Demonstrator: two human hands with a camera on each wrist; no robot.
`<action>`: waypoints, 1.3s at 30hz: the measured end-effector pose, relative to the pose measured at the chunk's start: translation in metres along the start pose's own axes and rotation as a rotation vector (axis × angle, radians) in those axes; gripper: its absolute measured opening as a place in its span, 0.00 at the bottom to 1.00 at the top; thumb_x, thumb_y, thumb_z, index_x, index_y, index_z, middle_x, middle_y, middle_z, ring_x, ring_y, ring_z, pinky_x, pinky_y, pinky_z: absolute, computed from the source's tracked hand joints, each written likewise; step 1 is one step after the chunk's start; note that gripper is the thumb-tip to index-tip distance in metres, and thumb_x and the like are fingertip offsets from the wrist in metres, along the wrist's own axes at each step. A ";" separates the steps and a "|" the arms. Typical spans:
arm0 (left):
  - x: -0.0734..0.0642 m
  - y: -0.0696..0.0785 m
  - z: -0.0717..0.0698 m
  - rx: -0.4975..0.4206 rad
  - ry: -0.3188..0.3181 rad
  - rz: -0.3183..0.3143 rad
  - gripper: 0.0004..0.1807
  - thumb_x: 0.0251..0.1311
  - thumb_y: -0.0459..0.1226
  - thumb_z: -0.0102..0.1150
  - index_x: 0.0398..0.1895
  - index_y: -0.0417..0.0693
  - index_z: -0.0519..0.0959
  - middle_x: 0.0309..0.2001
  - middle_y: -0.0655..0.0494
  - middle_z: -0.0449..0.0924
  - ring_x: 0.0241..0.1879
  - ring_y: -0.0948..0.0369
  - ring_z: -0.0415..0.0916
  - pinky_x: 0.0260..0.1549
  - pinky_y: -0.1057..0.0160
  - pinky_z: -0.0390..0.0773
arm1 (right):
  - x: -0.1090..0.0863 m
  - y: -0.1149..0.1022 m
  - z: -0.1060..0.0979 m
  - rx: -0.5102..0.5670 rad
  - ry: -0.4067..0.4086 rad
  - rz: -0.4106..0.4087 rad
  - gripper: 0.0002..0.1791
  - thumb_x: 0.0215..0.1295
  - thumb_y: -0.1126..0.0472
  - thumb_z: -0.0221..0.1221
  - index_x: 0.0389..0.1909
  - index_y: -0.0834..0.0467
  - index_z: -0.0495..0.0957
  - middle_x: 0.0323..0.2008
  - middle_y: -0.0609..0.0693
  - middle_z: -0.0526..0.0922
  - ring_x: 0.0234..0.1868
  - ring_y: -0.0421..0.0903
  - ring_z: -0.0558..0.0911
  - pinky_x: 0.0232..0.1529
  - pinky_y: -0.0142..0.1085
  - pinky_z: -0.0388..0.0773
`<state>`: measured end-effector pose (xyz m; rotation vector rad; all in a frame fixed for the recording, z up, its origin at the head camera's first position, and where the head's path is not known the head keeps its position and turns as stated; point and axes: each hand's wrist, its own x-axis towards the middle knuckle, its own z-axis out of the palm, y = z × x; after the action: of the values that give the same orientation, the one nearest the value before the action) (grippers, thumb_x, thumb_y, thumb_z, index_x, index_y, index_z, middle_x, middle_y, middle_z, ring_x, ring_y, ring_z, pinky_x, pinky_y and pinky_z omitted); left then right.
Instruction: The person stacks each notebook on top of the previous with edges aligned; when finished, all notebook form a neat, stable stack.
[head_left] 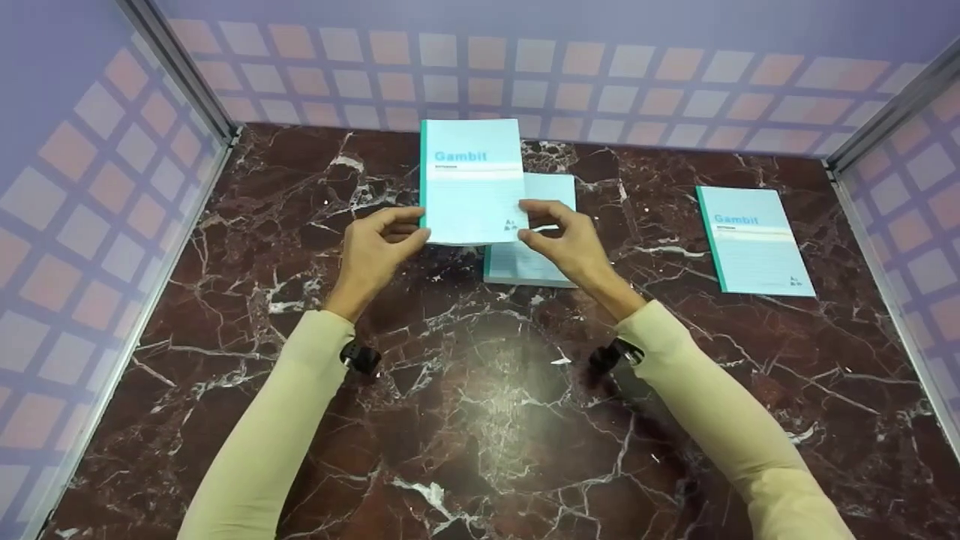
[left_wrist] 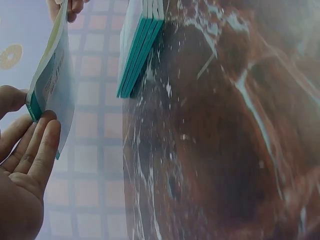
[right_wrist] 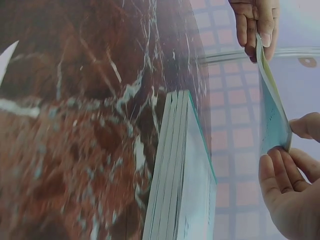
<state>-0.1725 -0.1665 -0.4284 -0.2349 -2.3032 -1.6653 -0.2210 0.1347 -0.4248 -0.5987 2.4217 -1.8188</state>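
Both hands hold up a pale blue notebook (head_left: 472, 187) with a green spine and "Gambit" on its cover. At its spine edge, near the lower corner, my left hand (head_left: 382, 244) pinches it between thumb and fingers. My right hand (head_left: 566, 240) pinches the opposite lower corner. In both wrist views the notebook (left_wrist: 52, 75) hangs above the table, its pages bowed slightly. Below and to its right lies a stack of similar notebooks (head_left: 536, 266), partly hidden by the held one and the right hand. The stack (right_wrist: 175, 165) shows several layers from the side.
Another Gambit notebook (head_left: 757, 244) lies alone, slightly turned, at the right of the dark marbled table (head_left: 465, 420). Panels with a checkered pattern (head_left: 510, 75) stand at the back and both sides. A small white scrap (head_left: 561, 361) lies between the forearms.
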 end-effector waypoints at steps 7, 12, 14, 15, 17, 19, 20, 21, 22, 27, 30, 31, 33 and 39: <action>0.001 0.001 0.021 -0.009 -0.042 0.019 0.17 0.65 0.33 0.75 0.56 0.38 0.88 0.51 0.46 0.89 0.47 0.54 0.87 0.50 0.57 0.87 | -0.014 0.009 -0.018 -0.037 0.019 0.014 0.24 0.70 0.67 0.69 0.66 0.66 0.80 0.56 0.61 0.85 0.54 0.54 0.84 0.54 0.37 0.84; 0.002 -0.001 0.037 0.016 -0.067 0.029 0.17 0.66 0.33 0.74 0.56 0.37 0.87 0.51 0.45 0.88 0.47 0.54 0.87 0.50 0.58 0.87 | -0.022 0.014 -0.031 -0.051 0.039 0.027 0.24 0.70 0.67 0.69 0.66 0.66 0.80 0.55 0.62 0.85 0.52 0.54 0.84 0.52 0.33 0.83; 0.003 -0.002 0.043 0.031 -0.076 0.030 0.17 0.66 0.33 0.74 0.56 0.37 0.87 0.50 0.45 0.88 0.47 0.54 0.87 0.50 0.59 0.86 | -0.025 0.016 -0.036 -0.054 0.045 0.033 0.24 0.70 0.67 0.69 0.66 0.66 0.80 0.54 0.62 0.85 0.52 0.53 0.84 0.54 0.34 0.82; 0.003 -0.003 0.046 0.039 -0.082 0.030 0.17 0.66 0.33 0.74 0.56 0.37 0.87 0.50 0.45 0.88 0.47 0.54 0.87 0.50 0.59 0.86 | -0.026 0.017 -0.038 -0.058 0.049 0.036 0.24 0.70 0.67 0.69 0.66 0.66 0.80 0.54 0.62 0.85 0.52 0.51 0.84 0.55 0.35 0.82; 0.003 -0.003 0.051 0.041 -0.092 0.029 0.17 0.66 0.33 0.74 0.56 0.37 0.87 0.50 0.45 0.89 0.46 0.54 0.87 0.50 0.59 0.86 | -0.029 0.020 -0.041 -0.068 0.057 0.044 0.24 0.70 0.68 0.69 0.65 0.66 0.80 0.54 0.61 0.85 0.51 0.49 0.83 0.55 0.35 0.81; 0.002 -0.004 0.056 0.040 -0.099 0.027 0.17 0.67 0.33 0.73 0.57 0.37 0.87 0.50 0.45 0.89 0.46 0.54 0.87 0.50 0.58 0.86 | -0.031 0.023 -0.044 -0.072 0.065 0.052 0.24 0.70 0.68 0.69 0.65 0.66 0.81 0.54 0.61 0.85 0.51 0.48 0.83 0.55 0.35 0.81; 0.002 -0.004 0.059 0.039 -0.102 0.025 0.17 0.67 0.33 0.73 0.57 0.37 0.87 0.50 0.45 0.89 0.46 0.53 0.87 0.50 0.58 0.87 | -0.032 0.024 -0.045 -0.075 0.070 0.056 0.23 0.70 0.68 0.69 0.65 0.65 0.81 0.54 0.61 0.85 0.50 0.47 0.83 0.55 0.35 0.81; 0.002 -0.005 0.061 0.038 -0.103 0.023 0.17 0.67 0.33 0.73 0.57 0.37 0.87 0.50 0.45 0.89 0.46 0.53 0.87 0.50 0.58 0.87 | -0.034 0.026 -0.046 -0.076 0.073 0.061 0.23 0.70 0.68 0.69 0.65 0.66 0.81 0.54 0.61 0.85 0.50 0.47 0.83 0.54 0.35 0.81; 0.002 -0.005 0.063 0.035 -0.105 0.020 0.17 0.67 0.33 0.73 0.57 0.37 0.87 0.50 0.46 0.89 0.46 0.53 0.87 0.50 0.59 0.86 | -0.035 0.027 -0.047 -0.073 0.075 0.066 0.23 0.70 0.69 0.69 0.65 0.66 0.81 0.54 0.62 0.85 0.50 0.48 0.83 0.54 0.34 0.81; 0.002 -0.009 0.072 0.042 -0.127 -0.005 0.17 0.67 0.33 0.73 0.58 0.38 0.87 0.50 0.47 0.89 0.46 0.55 0.87 0.49 0.63 0.86 | -0.041 0.032 -0.051 -0.080 0.088 0.090 0.24 0.69 0.69 0.69 0.65 0.66 0.81 0.55 0.62 0.85 0.51 0.50 0.82 0.52 0.33 0.80; 0.002 -0.009 0.076 0.063 -0.145 -0.019 0.17 0.68 0.34 0.73 0.58 0.39 0.87 0.50 0.47 0.89 0.46 0.56 0.87 0.48 0.63 0.86 | -0.044 0.036 -0.053 -0.097 0.093 0.099 0.25 0.69 0.69 0.69 0.66 0.67 0.80 0.56 0.64 0.84 0.53 0.53 0.82 0.52 0.34 0.80; 0.002 -0.010 0.077 0.075 -0.150 -0.022 0.17 0.68 0.34 0.73 0.58 0.40 0.87 0.50 0.47 0.89 0.45 0.56 0.87 0.48 0.63 0.86 | -0.045 0.037 -0.053 -0.100 0.092 0.102 0.25 0.69 0.69 0.69 0.66 0.67 0.79 0.57 0.64 0.84 0.54 0.54 0.82 0.53 0.36 0.80; 0.002 -0.010 0.080 0.098 -0.160 -0.027 0.17 0.68 0.35 0.73 0.58 0.40 0.87 0.50 0.47 0.89 0.45 0.56 0.88 0.46 0.62 0.86 | -0.046 0.039 -0.054 -0.110 0.091 0.111 0.25 0.70 0.69 0.68 0.67 0.68 0.79 0.58 0.65 0.84 0.56 0.56 0.82 0.54 0.37 0.80; 0.000 -0.014 0.087 0.112 -0.183 -0.040 0.17 0.67 0.34 0.73 0.57 0.40 0.88 0.52 0.46 0.89 0.44 0.55 0.88 0.43 0.62 0.87 | -0.050 0.044 -0.054 -0.153 0.088 0.133 0.24 0.71 0.72 0.66 0.67 0.70 0.78 0.60 0.66 0.82 0.58 0.60 0.81 0.56 0.40 0.79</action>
<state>-0.1886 -0.0891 -0.4664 -0.3316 -2.5424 -1.5862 -0.2010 0.2111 -0.4592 -0.3628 2.6053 -1.6543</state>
